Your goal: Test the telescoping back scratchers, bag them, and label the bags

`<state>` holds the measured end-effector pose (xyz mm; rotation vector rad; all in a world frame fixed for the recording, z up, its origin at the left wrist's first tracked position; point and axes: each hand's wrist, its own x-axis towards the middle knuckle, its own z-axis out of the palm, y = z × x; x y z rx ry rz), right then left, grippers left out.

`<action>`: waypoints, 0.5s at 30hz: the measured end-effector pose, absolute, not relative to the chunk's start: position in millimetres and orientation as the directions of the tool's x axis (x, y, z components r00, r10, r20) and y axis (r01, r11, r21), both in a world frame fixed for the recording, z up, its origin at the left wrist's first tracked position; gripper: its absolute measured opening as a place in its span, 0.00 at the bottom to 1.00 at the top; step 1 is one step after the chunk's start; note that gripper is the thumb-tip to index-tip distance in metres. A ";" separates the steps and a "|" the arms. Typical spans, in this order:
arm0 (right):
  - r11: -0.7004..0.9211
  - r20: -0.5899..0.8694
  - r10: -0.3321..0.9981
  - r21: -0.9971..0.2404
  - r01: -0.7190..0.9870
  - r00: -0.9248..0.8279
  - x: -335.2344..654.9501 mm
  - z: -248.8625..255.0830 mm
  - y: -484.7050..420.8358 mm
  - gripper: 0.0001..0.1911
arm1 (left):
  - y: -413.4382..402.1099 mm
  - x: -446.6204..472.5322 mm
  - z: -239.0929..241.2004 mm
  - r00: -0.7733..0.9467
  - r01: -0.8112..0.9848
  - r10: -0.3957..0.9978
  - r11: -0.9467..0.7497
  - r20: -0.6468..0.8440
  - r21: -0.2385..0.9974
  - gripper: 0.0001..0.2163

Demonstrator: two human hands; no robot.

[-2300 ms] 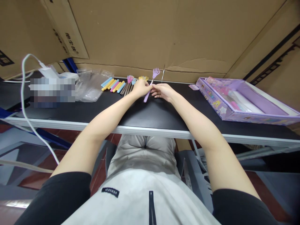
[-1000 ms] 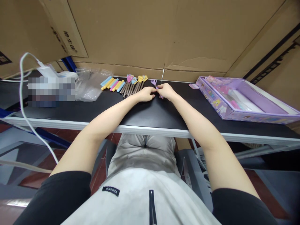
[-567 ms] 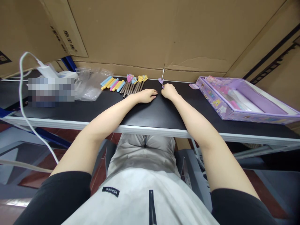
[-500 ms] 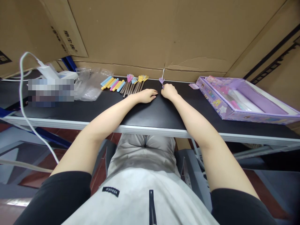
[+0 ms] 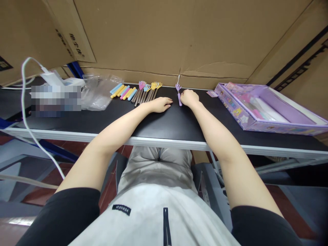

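A purple back scratcher (image 5: 179, 99) lies on the black table, its clawed head toward the cardboard at the back. Just right of its handle rests my right hand (image 5: 190, 98), fingers curled in, with nothing visible in them. I cannot tell if it touches the handle. My left hand (image 5: 162, 104) lies palm down with fingers stretched out, beside the back scratcher heads (image 5: 147, 89), which are pink, blue and yellow on dark stems. Left of those is a row of coloured handles (image 5: 123, 92) in blue, yellow and pink.
Clear plastic bags (image 5: 96, 94) lie left of the handles, beside a white cable (image 5: 24, 95) and a white plug (image 5: 53, 79). On the right stands an open purple box (image 5: 279, 127) with packaged items inside. A cardboard wall (image 5: 164, 37) closes off the back.
My right hand has let go of the purple back scratcher and moved slightly right. The full handle now shows on the table. My left hand has stayed put.
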<state>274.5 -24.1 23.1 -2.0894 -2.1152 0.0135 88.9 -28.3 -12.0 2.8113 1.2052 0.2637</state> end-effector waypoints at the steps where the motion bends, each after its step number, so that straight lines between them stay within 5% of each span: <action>1: 0.021 0.118 0.993 -0.111 0.994 -0.008 280.4 21.5 -20.2 0.26 | -29.4 89.1 -11.1 0.674 0.715 0.728 -0.686 0.125 0.134 0.24; 7: 0.102 -0.007 0.995 -0.057 0.993 -0.103 310.8 5.1 6.6 0.29 | -35.0 90.9 -7.6 0.665 0.727 0.739 -0.674 0.110 0.135 0.24; 15: 0.129 -0.003 0.992 -0.025 0.991 -0.129 313.4 -0.6 16.4 0.29 | -29.2 84.2 -9.7 0.686 0.674 0.689 -0.723 0.236 0.151 0.20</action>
